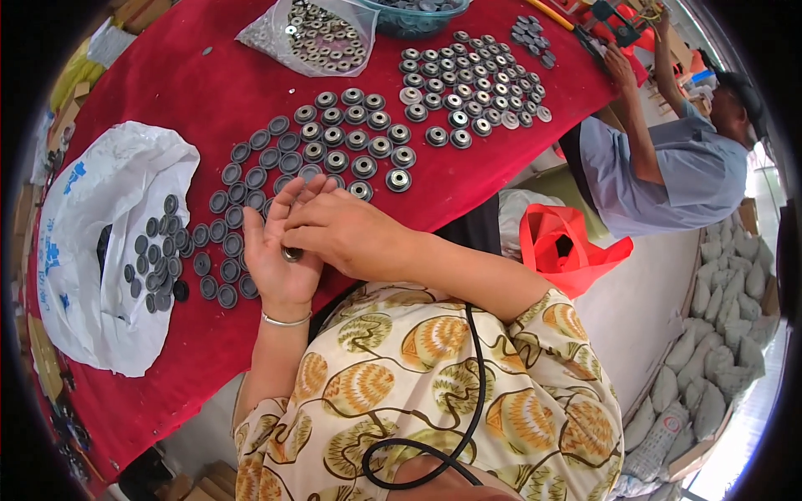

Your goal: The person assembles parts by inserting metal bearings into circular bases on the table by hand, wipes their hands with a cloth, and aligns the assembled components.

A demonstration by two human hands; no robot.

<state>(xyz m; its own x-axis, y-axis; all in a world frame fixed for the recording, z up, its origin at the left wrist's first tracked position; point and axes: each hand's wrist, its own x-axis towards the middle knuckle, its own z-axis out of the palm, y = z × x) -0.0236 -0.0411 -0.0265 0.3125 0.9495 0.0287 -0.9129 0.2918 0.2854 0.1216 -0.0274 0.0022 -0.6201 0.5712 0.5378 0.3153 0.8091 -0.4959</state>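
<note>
My left hand (pixel 280 242) is palm up over the near edge of the red-covered table, its fingers stretched away from me. Across it comes my right hand (pixel 355 234), with curled fingers at the left palm. At those fingertips a small round metal part (pixel 291 254) shows, dark with a shiny edge; the rest of it is hidden. Just beyond my hands lie grey round caps (pixel 269 158), spaced out in rows. Farther right, similar caps (pixel 336 160) carry shiny metal rings at their centres.
A white plastic bag (pixel 75 275) lies left, with loose grey caps (pixel 159 255) on it. A clear bag of metal rings (pixel 322 42) and a teal tub (pixel 418 21) stand at the far side. Right are a red bag (pixel 568 246) and a co-worker (pixel 660 167) at a green tool (pixel 616 25).
</note>
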